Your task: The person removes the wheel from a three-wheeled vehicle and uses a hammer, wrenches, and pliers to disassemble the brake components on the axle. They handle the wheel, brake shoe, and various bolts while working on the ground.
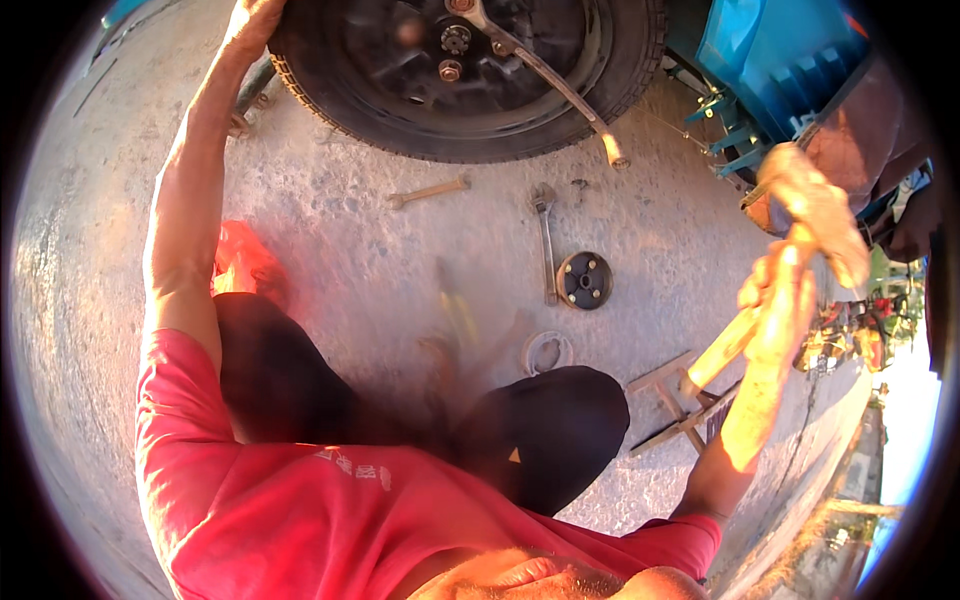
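My right hand (775,315) is raised at the right, closed around the wooden handle of a hammer (815,215). The hammer's heavy head is slightly blurred and points up and away. At the top left, my left hand (255,18) is at the edge of a tyred wheel (450,145); the frame cuts off its fingers. The wheel has a dark metal centre with nuts. A long-handled wrench (555,82) lies across the wheel, one end over a nut near the top. Its free end sticks out past the tyre, well apart from the hammer.
On the concrete lie a spanner (430,191), an adjustable wrench (547,240), a round dark flange with bolts (584,280) and a pale ring (547,353). A wooden frame (680,405) stands right, a red bag (245,265) left. Blue machinery (780,60) is at the upper right.
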A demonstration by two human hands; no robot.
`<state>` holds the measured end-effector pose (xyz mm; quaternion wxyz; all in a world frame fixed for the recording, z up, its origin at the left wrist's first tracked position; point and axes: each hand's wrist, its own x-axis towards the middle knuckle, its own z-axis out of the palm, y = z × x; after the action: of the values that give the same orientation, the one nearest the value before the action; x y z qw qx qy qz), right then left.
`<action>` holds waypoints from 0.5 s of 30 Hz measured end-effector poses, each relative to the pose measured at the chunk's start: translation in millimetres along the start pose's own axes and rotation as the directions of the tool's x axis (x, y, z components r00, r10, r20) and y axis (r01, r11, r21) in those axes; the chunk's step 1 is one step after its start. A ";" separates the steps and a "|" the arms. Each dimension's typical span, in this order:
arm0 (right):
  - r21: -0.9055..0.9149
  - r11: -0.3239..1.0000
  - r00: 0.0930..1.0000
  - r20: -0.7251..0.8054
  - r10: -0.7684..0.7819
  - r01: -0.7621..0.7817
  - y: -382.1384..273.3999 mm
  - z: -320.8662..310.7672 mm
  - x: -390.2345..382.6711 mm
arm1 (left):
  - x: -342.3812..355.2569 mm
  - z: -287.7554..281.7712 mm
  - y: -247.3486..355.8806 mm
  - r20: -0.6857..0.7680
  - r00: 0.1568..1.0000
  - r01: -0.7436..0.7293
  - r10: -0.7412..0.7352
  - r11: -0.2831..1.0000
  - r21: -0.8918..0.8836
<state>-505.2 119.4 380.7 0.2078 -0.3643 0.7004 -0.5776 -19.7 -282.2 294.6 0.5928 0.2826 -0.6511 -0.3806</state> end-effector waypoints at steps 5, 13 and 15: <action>-0.151 0.971 0.961 -0.177 -0.211 0.186 16.5 26.1 36.5 | -5.4 2.2 5.6 -0.008 1.000 0.010 -0.010 0.998 -0.054; -0.449 0.837 0.885 0.182 0.428 -0.313 117.8 72.8 -11.1 | 15.3 67.8 -15.1 0.010 0.999 0.048 -0.053 0.958 0.282; -0.192 0.919 0.871 0.300 0.389 -0.344 116.8 93.6 -1.6 | 26.3 -3.5 30.6 0.021 0.998 0.049 -0.054 0.982 0.184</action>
<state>-469.1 66.9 245.3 0.4040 -0.3294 0.7484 -0.4100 -17.3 -287.5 334.7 0.5455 0.3478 -0.6836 -0.3380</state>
